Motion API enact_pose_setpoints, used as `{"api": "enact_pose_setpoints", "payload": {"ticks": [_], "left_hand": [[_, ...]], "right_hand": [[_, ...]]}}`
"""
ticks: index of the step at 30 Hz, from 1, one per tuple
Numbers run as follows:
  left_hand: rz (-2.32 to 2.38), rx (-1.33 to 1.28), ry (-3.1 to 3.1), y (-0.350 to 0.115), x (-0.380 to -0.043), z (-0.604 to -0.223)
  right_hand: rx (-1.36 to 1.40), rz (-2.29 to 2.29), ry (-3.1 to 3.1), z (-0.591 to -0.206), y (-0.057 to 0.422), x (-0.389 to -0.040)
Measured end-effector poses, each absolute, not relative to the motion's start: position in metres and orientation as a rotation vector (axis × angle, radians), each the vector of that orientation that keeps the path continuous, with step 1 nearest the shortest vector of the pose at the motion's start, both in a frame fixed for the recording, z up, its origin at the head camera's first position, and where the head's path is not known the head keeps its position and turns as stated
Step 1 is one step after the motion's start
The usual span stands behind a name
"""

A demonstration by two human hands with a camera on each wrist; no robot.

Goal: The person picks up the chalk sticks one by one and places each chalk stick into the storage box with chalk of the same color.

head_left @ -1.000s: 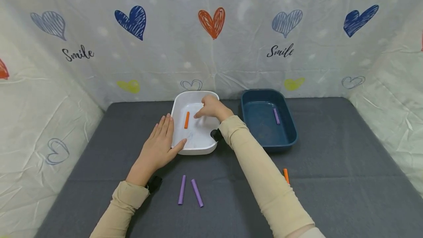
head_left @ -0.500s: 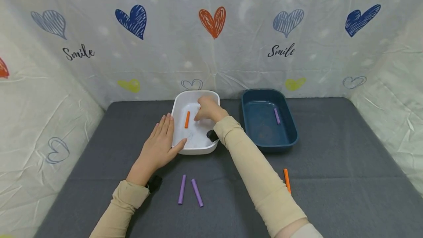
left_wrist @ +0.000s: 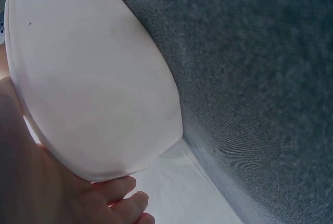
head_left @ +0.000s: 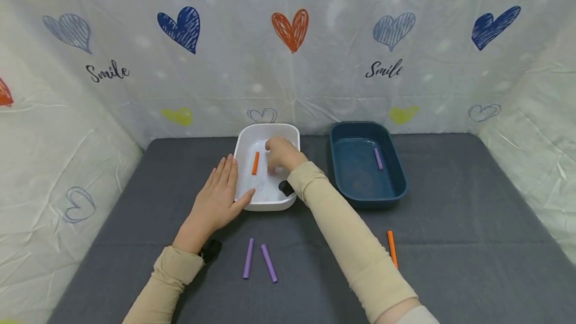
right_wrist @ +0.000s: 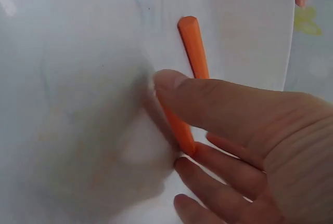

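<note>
My left hand (head_left: 216, 196) lies with straight fingers along the left side of the white tray (head_left: 266, 207), thumb over its near left corner. In the left wrist view its fingers rest against the tray's outer wall. Inside the tray, my right hand (head_left: 284, 155) reaches down at the right half. The right wrist view shows its thumb and index finger pinching an orange crayon (right_wrist: 179, 128) close over the tray floor; the head view hides this crayon behind the hand. Another orange crayon (head_left: 255, 163) lies just left of the right hand, partly behind the thumb in the right wrist view.
A dark blue tray (head_left: 402, 184) with a purple crayon (head_left: 378, 159) in it stands to the right. Two purple crayons, a left one (head_left: 248, 259) and a right one (head_left: 269, 263), lie in front. Beside the right sleeve lies an orange crayon (head_left: 392, 249) on the grey cloth (head_left: 472, 264).
My right hand and forearm have shifted slightly left inside the white tray, and the hand has turned a little. The left hand has stayed in place on the tray's side.
</note>
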State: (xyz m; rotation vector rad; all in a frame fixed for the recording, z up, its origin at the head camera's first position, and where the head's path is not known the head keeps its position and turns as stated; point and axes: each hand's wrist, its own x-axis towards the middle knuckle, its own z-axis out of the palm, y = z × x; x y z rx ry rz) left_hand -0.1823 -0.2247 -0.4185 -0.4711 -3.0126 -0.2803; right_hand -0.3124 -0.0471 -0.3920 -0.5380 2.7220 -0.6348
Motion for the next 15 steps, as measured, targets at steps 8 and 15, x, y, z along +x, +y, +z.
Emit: {"api": "enact_pose_setpoints", "payload": {"ticks": [8, 15], "left_hand": [[-0.269, -0.471, -2.994, -0.2251, -0.1822, -0.4197], [-0.267, -0.468, -2.993, -0.2241, -0.1815, -0.4176]], "right_hand": [[-0.599, -0.626, 2.714, -0.3924, -0.048, -0.3079], [-0.588, -0.628, 2.721, -0.3941, -0.0476, -0.3085]]}}
